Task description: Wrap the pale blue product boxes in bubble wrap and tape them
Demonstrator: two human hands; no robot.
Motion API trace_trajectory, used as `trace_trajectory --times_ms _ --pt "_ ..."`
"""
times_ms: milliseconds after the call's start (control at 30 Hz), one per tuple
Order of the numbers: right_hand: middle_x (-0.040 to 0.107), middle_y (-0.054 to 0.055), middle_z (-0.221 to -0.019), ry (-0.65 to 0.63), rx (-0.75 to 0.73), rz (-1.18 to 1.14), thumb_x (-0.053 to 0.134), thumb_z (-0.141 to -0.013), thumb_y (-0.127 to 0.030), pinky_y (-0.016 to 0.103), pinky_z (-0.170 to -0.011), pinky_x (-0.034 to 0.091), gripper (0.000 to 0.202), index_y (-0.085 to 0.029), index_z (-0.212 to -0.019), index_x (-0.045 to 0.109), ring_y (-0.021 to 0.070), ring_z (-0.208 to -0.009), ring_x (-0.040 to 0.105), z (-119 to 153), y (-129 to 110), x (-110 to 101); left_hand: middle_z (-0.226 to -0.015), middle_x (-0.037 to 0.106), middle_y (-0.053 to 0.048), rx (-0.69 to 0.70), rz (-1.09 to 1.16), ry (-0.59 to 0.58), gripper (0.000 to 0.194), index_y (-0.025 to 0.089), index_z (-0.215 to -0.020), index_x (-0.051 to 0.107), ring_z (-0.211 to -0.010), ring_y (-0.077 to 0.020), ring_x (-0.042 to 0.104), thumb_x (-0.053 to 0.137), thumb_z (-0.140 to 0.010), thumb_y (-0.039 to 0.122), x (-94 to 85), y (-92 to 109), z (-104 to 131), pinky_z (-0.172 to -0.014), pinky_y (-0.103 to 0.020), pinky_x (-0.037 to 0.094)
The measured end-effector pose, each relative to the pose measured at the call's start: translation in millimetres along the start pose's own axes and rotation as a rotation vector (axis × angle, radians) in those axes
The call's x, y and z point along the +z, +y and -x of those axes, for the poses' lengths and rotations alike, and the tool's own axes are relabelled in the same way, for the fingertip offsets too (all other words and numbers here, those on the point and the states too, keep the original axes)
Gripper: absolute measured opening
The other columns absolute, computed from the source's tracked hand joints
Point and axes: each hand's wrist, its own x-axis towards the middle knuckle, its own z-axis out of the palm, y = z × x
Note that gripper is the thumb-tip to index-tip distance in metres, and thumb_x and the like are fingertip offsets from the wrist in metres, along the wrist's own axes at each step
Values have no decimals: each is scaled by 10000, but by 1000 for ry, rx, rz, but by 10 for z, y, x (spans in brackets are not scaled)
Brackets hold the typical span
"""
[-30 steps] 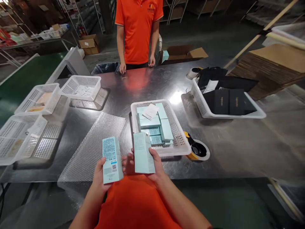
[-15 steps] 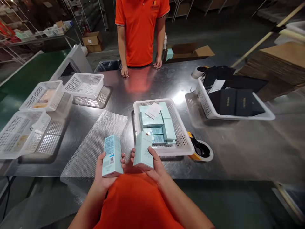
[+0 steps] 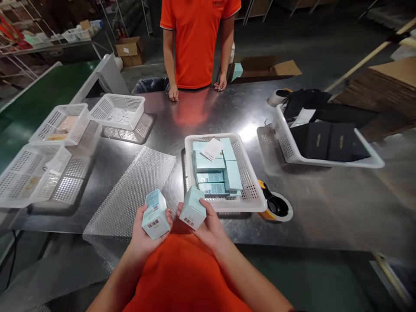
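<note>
My left hand (image 3: 146, 236) grips a pale mint carton (image 3: 155, 216), tilted so that its barcoded end faces me. In my right hand (image 3: 209, 227) is a second mint carton (image 3: 193, 207), also tipped with a barcode end towards me. Both cartons are held side by side just above the near edge of the metal table (image 3: 227, 229). Beyond them stands a white perforated basket (image 3: 251, 186) with several more mint cartons (image 3: 232, 173) and a white printed slip (image 3: 212, 149) on top. Left of it lies a sheet of bubble wrap (image 3: 130, 190), hanging over the table edge.
A yellow tape dispenser (image 3: 276, 208) touches the basket's right side. Black boxes (image 3: 329, 141) fill another white basket (image 3: 292, 151) at right. Smaller white baskets (image 3: 118, 108) stand at left by a green conveyor (image 3: 42, 97). Across the table stands a co-worker in an orange shirt (image 3: 196, 47).
Both cartons have been tilted, so their barcoded ends now show instead of their long faces. My hands have stayed in about the same place, each keeping its carton.
</note>
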Motion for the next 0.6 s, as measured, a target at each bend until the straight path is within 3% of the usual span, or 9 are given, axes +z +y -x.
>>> trace_trajectory --times_ms 167,400,600 --pt "717 126 -943 32 85 -55 646 -819 -344 367 -855 561 355 -104 -1064 559 215 -913 689 23 43 33 -865 647 -132 -13 -16 82 469 93 -1162 526 -737 -209 657 496 -833 426 52 -25 -12 -686 -322 569" --pt "701 124 -890 -94 154 14 628 -804 -412 362 -803 569 413 -78 -1038 562 224 -888 670 36 68 49 -886 676 -154 -59 -77 102 507 64 -1205 514 -729 -212 669 465 -862 435 34 -53 -87 -686 -320 567" --pt "691 120 -871 -63 171 3 578 -840 -416 361 -814 559 374 -84 -1013 558 217 -879 663 30 65 46 -805 684 -136 -72 -135 125 499 59 -1176 539 -691 -213 668 423 -887 449 55 -62 -68 -658 -314 556"
